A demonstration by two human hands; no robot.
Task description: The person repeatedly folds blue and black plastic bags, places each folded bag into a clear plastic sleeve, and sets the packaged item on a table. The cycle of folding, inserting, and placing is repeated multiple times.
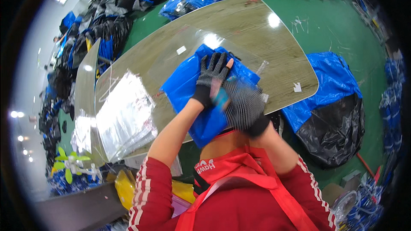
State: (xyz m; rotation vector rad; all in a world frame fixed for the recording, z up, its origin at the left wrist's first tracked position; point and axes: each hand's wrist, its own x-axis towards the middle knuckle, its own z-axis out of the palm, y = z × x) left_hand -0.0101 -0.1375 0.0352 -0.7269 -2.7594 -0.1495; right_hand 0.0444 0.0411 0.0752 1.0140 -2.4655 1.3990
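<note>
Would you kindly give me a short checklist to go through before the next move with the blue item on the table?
1. Blue folded item lies on the table: ok, though its near end hangs past the table edge.
2. Left hand flat on the blue item, fingers spread: ok.
3. Right hand placed steadily: cannot tell, it is blurred by motion.
4. Both hands gloved: ok, fingerless knit gloves with dotted palms.
5. Stack of clear bags beside the left forearm on the table: ok.
6. Anything held in the right grip: cannot tell, a teal patch near it is too blurred.
</note>
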